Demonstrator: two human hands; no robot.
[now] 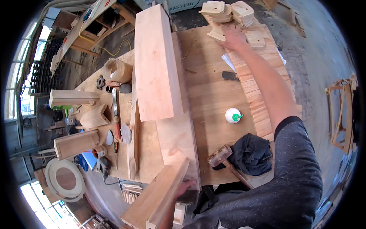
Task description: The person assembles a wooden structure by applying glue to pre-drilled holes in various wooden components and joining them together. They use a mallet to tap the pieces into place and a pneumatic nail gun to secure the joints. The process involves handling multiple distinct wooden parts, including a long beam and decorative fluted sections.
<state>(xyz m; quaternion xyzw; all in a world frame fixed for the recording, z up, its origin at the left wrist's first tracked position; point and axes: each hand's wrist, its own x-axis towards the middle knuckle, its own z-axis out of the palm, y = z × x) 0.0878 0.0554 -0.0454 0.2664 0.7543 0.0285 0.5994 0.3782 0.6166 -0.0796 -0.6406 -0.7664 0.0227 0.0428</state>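
At the left edge of the worktop (211, 97), three loose wooden pieces are noted: an upper post (72, 97), a curved block (94, 117) and a lower post (77, 144). Inward of these lie a pale roll (121, 72), a red-handled blade (116, 114) and a long slat (133, 126), the slat running toward the near edge.

Left of the middle, a large wooden box beam (154, 61) extends from the far edge, over a flat board (176, 137) reaching the near edge. The beam's faces meet along closed edges; judged formed, with no fitting seen on them.

At the near edge, an angled wooden piece (158, 194) overhangs the worktop and partly hides the left hand (185, 186). That hand is beside the board's end; its opening and any hold cannot be told.

Right of the middle stand a white bottle (231, 115), a mallet (221, 154) and a dark cloth (251, 154); none is in use.

Along the right edge runs a striped wooden panel (261, 101). At the far right corner, shaped blocks (243, 12) are stacked loose. The right hand (233, 37), palm down with fingers part-spread, rests over a single block (216, 33); a firm grip cannot be confirmed. Judgement: shaping appears done, joining of these blocks not.
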